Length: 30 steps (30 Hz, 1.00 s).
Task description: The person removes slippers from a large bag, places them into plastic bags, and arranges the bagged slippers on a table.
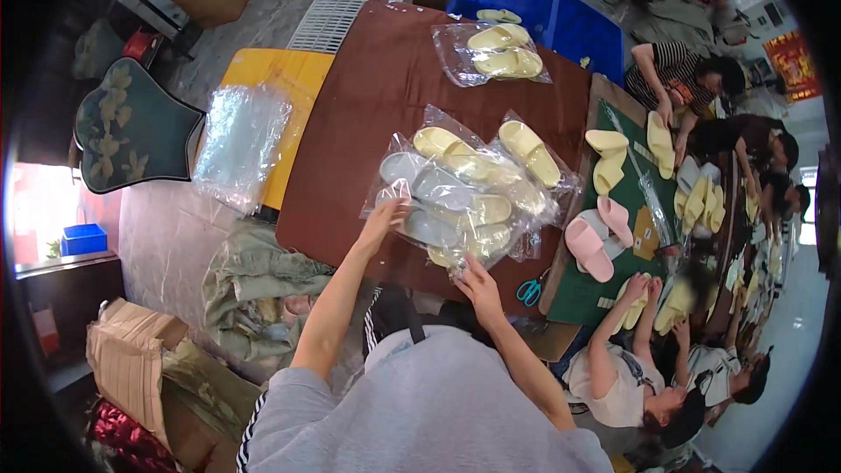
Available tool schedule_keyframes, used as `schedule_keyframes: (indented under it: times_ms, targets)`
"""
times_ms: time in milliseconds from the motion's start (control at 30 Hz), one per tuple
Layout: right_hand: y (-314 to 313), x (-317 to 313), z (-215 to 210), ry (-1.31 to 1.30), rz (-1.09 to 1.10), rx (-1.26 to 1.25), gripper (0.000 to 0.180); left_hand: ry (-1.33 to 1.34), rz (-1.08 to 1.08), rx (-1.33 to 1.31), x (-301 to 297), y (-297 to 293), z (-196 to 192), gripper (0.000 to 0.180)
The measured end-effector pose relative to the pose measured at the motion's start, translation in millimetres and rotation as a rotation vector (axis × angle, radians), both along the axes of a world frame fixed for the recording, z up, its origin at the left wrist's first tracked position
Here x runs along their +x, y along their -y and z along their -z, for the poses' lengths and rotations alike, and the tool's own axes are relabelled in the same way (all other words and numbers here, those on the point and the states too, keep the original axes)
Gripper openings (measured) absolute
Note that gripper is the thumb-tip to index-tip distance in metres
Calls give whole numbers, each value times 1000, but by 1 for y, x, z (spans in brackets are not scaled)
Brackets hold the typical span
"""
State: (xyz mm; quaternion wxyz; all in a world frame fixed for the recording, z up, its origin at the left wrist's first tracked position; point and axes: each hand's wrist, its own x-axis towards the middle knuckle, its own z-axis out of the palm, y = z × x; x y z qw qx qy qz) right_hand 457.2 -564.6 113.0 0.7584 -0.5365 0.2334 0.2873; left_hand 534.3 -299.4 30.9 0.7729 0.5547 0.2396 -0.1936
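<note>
Near the front edge of the brown table (328,166), grey slide slippers (431,188) lie bagged among yellow ones (451,151). The right hand (479,285) pinches a clear bag (476,243) by its lower edge; the left hand (382,221) touches the pile's left side, its closure unclear. Glare and overlapping plastic obscure the lower slippers.

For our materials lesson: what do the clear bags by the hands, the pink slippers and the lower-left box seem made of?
Clear bags: glossy plastic film, see-through, wrinkled and glinting.
Pink slippers: probably matte moulded foam or rubber, given thick, smooth forms.
Box: likely dull cardboard, brown with bent flaps.
</note>
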Motion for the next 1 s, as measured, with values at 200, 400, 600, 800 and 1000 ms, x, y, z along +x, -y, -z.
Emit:
schedule_keyframes:
  times_ms: [200, 400, 600, 800, 1000]
  targets:
    - [-31, 6, 1, -14, 285, 1, 60, -98, 41, 725, 19, -78, 118, 49]
    - [-19, -24, 65, -496, 776, 566, 44, 100, 169, 934, 49, -117, 178, 77]
    - [-32, -33, 93, -531, 546, 406, 29, -345, 413, 260, 27, -66, 133, 72]
    - [-49, -40, 94, -465, 232, -142, 18, -633, -38, -272, -53, 27, 104, 45]
    - [-43, -33, 80, -314, 388, -184, 16, -581, -74, -573, -78, 87, 82, 48]
